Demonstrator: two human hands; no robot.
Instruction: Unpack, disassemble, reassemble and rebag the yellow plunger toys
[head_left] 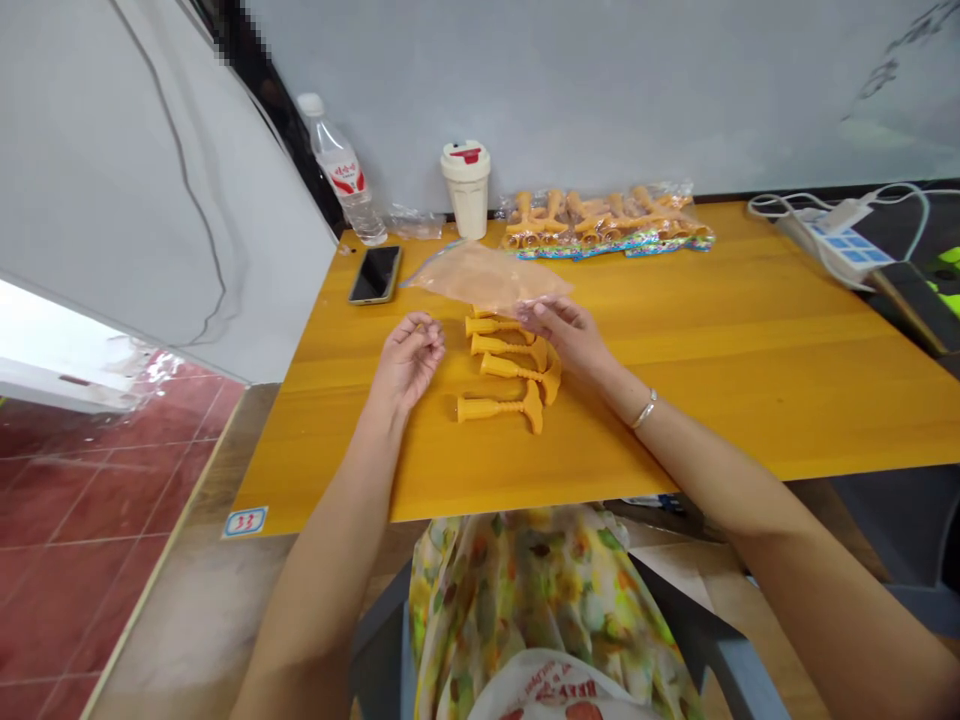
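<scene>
My right hand (566,328) pinches the near right corner of a clear plastic zip bag (487,275), which lies flat on the table with its blue seal strip at the left. Several orange T-shaped plastic tools (491,407) with twisted shafts lie between my hands, their crossbars to the right. The farthest one is partly beneath the bag's edge. To the left of these tools, my left hand (411,358) is raised with its fingers curled together, apart from the bag. Whether it holds anything small is hidden.
Along the back of the yellow wooden table (720,360) stand a water bottle (346,175), a lidded cup (466,190) and filled bags of orange tools (604,222). A phone (375,275) lies at left. A power strip (844,245) with white cables sits at right.
</scene>
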